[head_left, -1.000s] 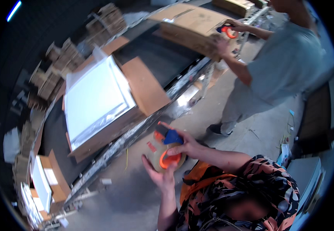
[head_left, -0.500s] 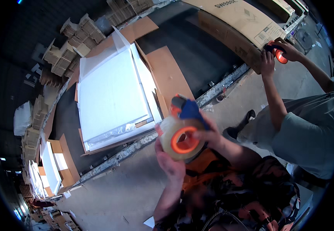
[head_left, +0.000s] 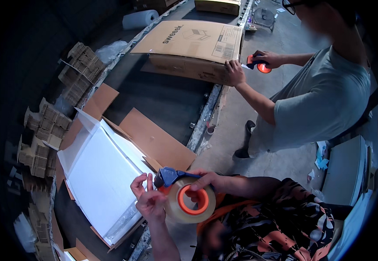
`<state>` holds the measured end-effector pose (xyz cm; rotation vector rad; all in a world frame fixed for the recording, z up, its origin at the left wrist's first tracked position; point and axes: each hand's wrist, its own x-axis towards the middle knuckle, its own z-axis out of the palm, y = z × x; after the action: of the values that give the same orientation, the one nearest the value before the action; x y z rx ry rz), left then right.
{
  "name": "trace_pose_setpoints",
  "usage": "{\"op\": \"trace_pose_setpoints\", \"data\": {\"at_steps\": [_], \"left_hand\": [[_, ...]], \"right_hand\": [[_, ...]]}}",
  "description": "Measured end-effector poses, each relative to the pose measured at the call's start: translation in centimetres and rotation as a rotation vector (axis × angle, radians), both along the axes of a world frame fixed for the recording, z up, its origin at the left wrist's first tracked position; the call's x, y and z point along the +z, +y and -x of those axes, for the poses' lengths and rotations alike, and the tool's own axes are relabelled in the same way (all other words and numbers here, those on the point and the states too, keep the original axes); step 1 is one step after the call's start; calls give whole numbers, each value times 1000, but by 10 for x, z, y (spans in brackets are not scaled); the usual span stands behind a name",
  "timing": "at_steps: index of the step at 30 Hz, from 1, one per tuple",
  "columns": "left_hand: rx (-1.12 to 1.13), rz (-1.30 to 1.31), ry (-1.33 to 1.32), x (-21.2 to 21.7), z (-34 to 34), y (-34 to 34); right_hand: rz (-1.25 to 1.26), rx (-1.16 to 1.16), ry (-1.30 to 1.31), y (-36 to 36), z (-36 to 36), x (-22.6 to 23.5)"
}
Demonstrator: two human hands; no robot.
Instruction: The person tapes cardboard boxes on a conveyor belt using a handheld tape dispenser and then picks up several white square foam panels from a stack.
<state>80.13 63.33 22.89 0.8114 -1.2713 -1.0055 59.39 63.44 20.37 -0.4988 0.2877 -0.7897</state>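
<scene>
My right hand grips a tape dispenser with a blue handle. A wide roll of clear tape with an orange hub sits on it. Close against the dispenser's left side is my left hand, its fingers raised and apart, the thumb side near the roll. No held object shows in it. Beyond my hands lies an open brown carton with its flaps spread. White foam sheets and white panels fill it, with clear plastic film along the near edge.
The carton rests on a dark conveyor belt with a worn metal rail. Ahead, a co-worker holds another orange-and-blue tape dispenser beside a large closed carton. Folded cardboard stacks stand along the left.
My view has swung right and forward. My left hand has shifted from under the tape roll to its left side, fingers raised. The co-worker's dispenser has come away from the closed carton.
</scene>
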Motion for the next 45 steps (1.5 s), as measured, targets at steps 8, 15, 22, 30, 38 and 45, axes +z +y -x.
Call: {"op": "trace_pose_setpoints", "data": {"at_steps": [8, 15, 22, 30, 38, 45], "left_hand": [[-45, 34, -134, 11, 15, -33], [-161, 198, -364, 51, 21, -40], [-436, 238, -499, 69, 37, -84], [-651, -556, -351, 30, -1, -113], [-1241, -654, -573, 32, 6, -176], [35, -73, -441, 60, -82, -126]], "right_hand": [[-150, -6, -125, 11, 13, -2], [-484, 137, -339, 21, -8, -17], [-350, 199, -361, 17, -14, -32], [-288, 239, -322, 16, -15, -41], [235, 488, -72, -29, 4, -54], [-42, 333, 514, -122, 76, -73]]}}
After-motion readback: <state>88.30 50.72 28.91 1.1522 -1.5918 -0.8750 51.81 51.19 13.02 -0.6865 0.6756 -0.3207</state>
